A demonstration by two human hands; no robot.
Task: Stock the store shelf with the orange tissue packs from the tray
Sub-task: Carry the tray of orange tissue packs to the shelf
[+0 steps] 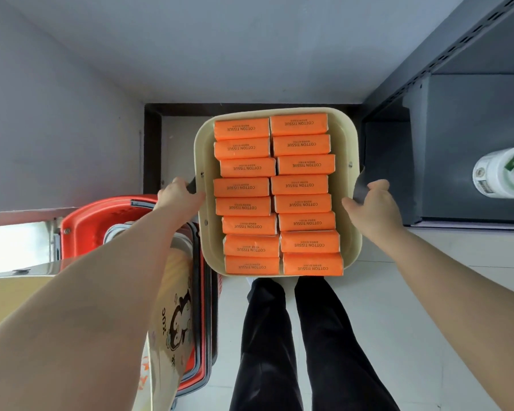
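The left hand [178, 195] and right hand [371, 203] each grip a side handle of the cream tray [204, 137], held beside the grey shelf [457, 129]; all sixteen orange tissue packs [300, 185] lie in it; stocking seems unstarted.

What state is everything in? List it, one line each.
tray: held by both handles, full.
packs: sixteen, flat in two columns in tray.
left hand: grips tray's left handle.
right hand: grips tray's right handle.
shelf: holds a bottle, no packs.
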